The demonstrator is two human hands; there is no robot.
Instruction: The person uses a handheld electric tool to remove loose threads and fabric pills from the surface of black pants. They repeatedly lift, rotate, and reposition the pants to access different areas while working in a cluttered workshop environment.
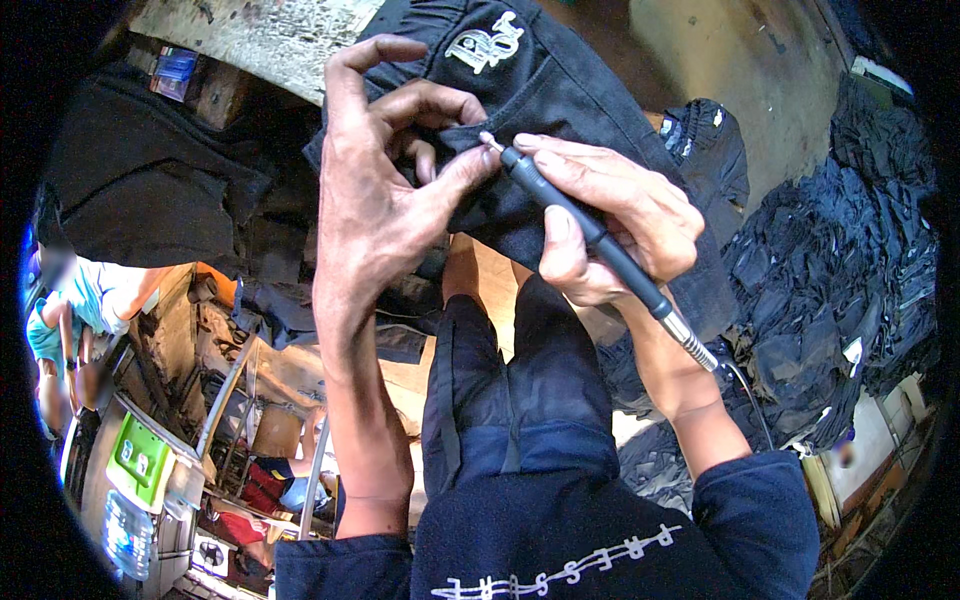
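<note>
My right hand [630, 215] is closed around a black pen-shaped rotary tool [556, 199], with a silver collar and a thin cord at its rear end. The tool's small pale tip touches or nearly touches a dark denim garment [580, 80], close to my left thumb. My left hand [365, 190] pinches a fold of this garment by a stitched seam between thumb and forefinger, its other fingers curled. White embroidery [484, 48] shows on the cloth above the seam. The garment spreads under both hands, over a board's edge.
Piled dark garments [800, 270] fill the right side. More black cloth [150, 170] lies at left, below a worn pale board [270, 40] holding a small blue box [175, 72]. At lower left are a green plastic tray [140, 460], a bottle pack [127, 535] and people.
</note>
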